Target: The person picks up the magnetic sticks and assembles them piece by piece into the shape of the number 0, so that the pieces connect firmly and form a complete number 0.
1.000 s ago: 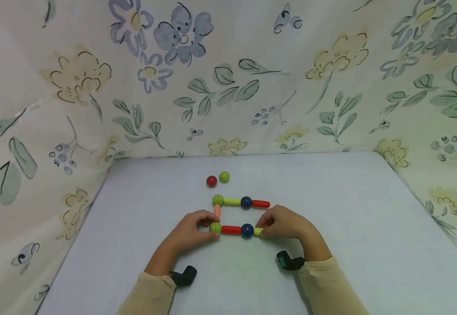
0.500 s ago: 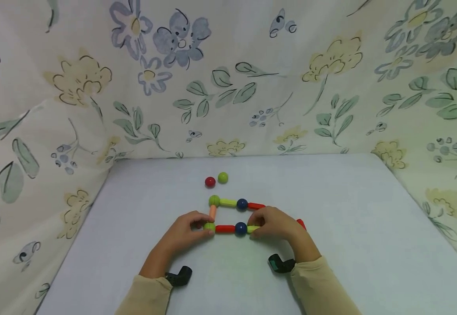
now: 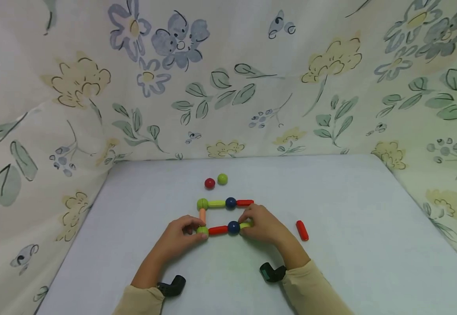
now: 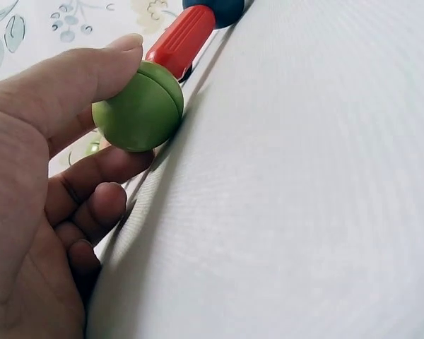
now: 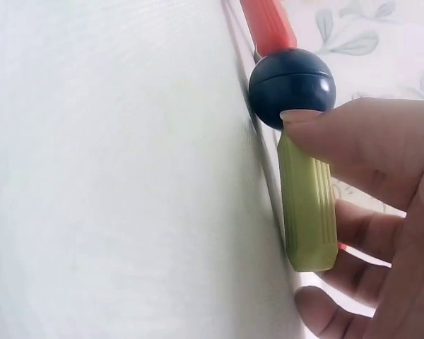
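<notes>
A frame of toy rods and balls lies on the white table. My left hand (image 3: 176, 241) pinches its front green ball (image 4: 138, 116) between thumb and fingers. From that ball a red rod (image 3: 218, 230) runs right to a navy ball (image 5: 292, 88). My right hand (image 3: 265, 225) pinches the yellow-green rod (image 5: 307, 205) joined to the navy ball, thumb tip at the joint. An orange rod (image 3: 202, 215) links the front green ball to a back green ball (image 3: 202, 204). The back row continues with a yellow-green rod (image 3: 217, 204), another navy ball (image 3: 231, 202) and a red rod (image 3: 245, 202).
Behind the frame lie a loose red ball (image 3: 210, 183) and a loose green ball (image 3: 222, 178). A loose red rod (image 3: 302, 230) is right of my right hand. Floral cloth (image 3: 228, 87) hangs beyond the table (image 3: 350, 197).
Both hands and the joined frame have shifted left. My right hand has moved closer to the front navy ball. The loose red rod, earlier behind my right arm, now shows fully.
</notes>
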The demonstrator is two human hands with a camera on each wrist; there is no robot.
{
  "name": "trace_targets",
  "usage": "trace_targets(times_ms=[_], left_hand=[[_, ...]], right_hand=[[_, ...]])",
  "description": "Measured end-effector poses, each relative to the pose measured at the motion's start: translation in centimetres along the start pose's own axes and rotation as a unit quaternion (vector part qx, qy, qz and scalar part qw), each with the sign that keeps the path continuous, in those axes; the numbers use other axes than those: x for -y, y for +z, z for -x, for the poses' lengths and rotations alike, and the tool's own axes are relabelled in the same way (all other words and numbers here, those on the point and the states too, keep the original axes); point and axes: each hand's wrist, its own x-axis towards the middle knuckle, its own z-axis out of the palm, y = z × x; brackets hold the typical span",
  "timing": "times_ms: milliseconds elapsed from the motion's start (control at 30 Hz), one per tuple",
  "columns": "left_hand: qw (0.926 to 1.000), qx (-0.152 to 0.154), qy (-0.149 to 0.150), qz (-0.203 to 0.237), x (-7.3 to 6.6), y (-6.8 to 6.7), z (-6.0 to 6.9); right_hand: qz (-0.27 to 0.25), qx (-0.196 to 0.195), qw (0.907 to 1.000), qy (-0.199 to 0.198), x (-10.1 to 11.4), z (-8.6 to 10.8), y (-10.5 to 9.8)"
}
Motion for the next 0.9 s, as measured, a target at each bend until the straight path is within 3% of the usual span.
trace_targets(times_ms=[267, 533, 700, 900], left_hand=[[0.9992, -0.007, 0.040, 0.001, 0.25, 0.23, -0.16], [0.9993, -0.009, 0.037, 0.002, 0.11, 0.23, 0.08], [0.9996, -0.005, 0.027, 0.004, 0.07, 0.17, 0.05], [0.9991, -0.004, 0.041, 0.010, 0.20, 0.19, -0.07]], right_hand=[[0.009, 0.025, 0.9996, -0.010, 0.22, 0.31, -0.22], [-0.008, 0.062, 0.9976, -0.030, 0.12, 0.35, -0.25], [-0.021, 0.057, 0.9973, -0.040, 0.18, 0.50, -0.07], [-0.003, 0.038, 0.9987, -0.033, 0.36, 0.49, 0.09]])
